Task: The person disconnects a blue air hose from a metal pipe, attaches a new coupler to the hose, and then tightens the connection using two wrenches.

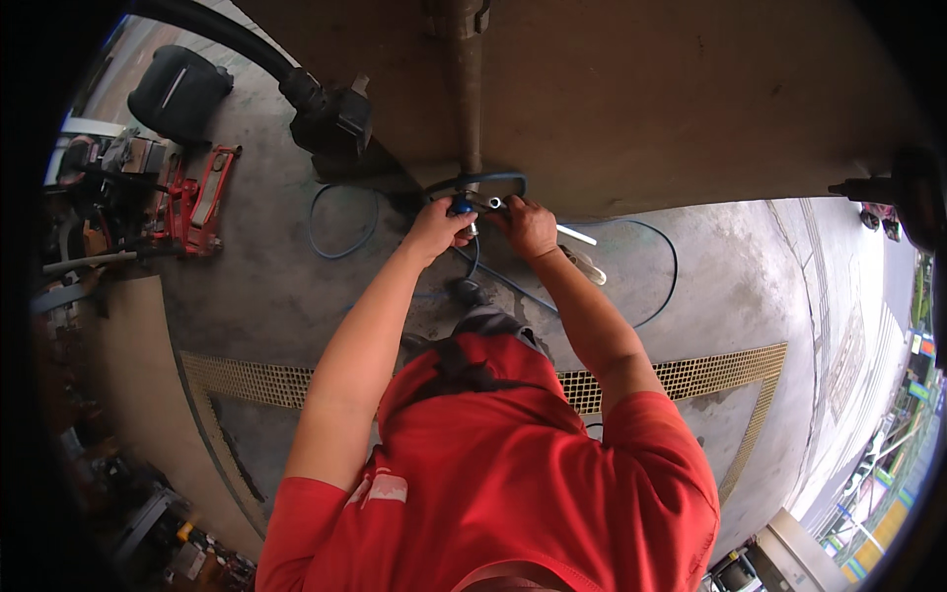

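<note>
My left hand [442, 229] grips a blue fitting [461, 205] with a short silver end, just below a vertical metal pipe [467, 109]. Close on its right, my right hand [529, 227] has its fingers curled beside a silver ring-ended piece [495, 202]; what exactly they hold is hidden. A dark blue hose [522, 187] loops over both hands, with further loops lying on the concrete floor [247, 296]. A white bar [576, 235] sticks out right of my right hand, with a pale object [590, 266] behind my forearm.
A dark overhanging panel [681, 109] spans the top, with a thick black cable and connector [335, 118] at left. A red floor jack [202, 202], black case [178, 97] and clutter line the left. Yellowish floor grating [681, 370] crosses behind me. A dark tool-like shape [903, 197] is at far right.
</note>
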A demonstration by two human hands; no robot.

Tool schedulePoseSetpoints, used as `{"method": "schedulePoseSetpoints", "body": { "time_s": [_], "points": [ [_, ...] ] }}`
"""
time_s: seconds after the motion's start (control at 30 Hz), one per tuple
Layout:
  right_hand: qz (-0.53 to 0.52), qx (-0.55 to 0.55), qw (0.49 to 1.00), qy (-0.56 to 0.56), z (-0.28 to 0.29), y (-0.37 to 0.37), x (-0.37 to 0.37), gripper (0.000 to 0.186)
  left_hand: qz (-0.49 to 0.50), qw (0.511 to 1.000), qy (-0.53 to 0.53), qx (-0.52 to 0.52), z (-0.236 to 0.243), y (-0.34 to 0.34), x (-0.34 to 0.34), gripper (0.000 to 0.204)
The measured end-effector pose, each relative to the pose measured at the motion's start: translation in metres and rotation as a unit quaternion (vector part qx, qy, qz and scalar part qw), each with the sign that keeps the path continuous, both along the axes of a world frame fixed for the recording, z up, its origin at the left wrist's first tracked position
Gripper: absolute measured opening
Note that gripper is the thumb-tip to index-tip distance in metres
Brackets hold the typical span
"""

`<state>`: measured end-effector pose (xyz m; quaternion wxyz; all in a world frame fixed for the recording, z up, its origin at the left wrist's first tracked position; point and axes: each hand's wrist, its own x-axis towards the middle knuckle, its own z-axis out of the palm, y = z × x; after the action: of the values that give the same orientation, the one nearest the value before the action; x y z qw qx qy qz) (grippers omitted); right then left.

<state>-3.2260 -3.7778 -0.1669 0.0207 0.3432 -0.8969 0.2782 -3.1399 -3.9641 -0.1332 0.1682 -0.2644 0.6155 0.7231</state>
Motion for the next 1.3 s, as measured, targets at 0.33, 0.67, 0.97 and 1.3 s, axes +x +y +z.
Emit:
{"method": "schedulePoseSetpoints", "body": {
  "time_s": [0.33, 0.67, 0.97, 1.3],
  "points": [
    [0.062, -0.03, 0.998, -0.013, -0.008, 0.007, -0.011, 0.03, -0.016, 0.997, -0.017, 0.08, 0.004, -0.002, -0.011, 0.021],
    [0.039, 0.004, 0.997, -0.062, -0.011, -0.003, -0.009, 0.044, -0.031, 0.994, -0.029, 0.103, 0.017, -0.006, -0.011, 0.031],
    [0.009, 0.045, 0.99, -0.134, -0.011, -0.011, -0.01, 0.049, -0.062, 0.996, -0.067, 0.024, 0.026, 0.001, -0.019, 0.032],
    [0.038, 0.021, 0.975, -0.217, -0.031, -0.035, -0.014, 0.037, 0.028, 0.996, -0.025, -0.08, 0.021, 0.007, -0.003, 0.028]
  ]
}}
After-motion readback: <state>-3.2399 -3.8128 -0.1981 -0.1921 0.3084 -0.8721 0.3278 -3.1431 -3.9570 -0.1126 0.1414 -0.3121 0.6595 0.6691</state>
